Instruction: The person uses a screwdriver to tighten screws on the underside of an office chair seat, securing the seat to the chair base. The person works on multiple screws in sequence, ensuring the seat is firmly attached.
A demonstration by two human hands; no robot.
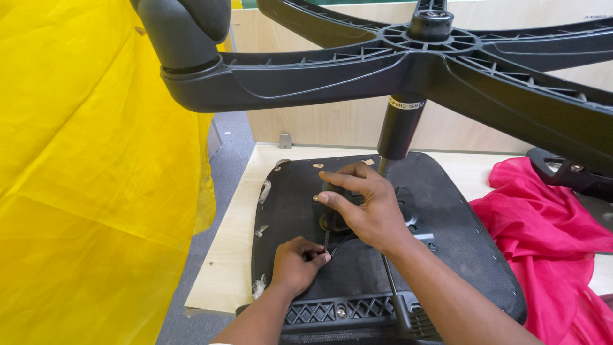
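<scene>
A yellow sheet (89, 172) hangs at the left and a pink cloth (543, 223) lies at the right on the counter (223, 255). The chair's star base (408, 57) and its column (399, 128) rise over the upturned seat (357, 268), crowding the view from above. The left hand (295, 263) rests on the seat's underside, fingers pinched together on a thin tool (326, 241). The right hand (367, 207) lies just above it, fingers curled over the black mechanism (332, 220) at the column's foot.
</scene>
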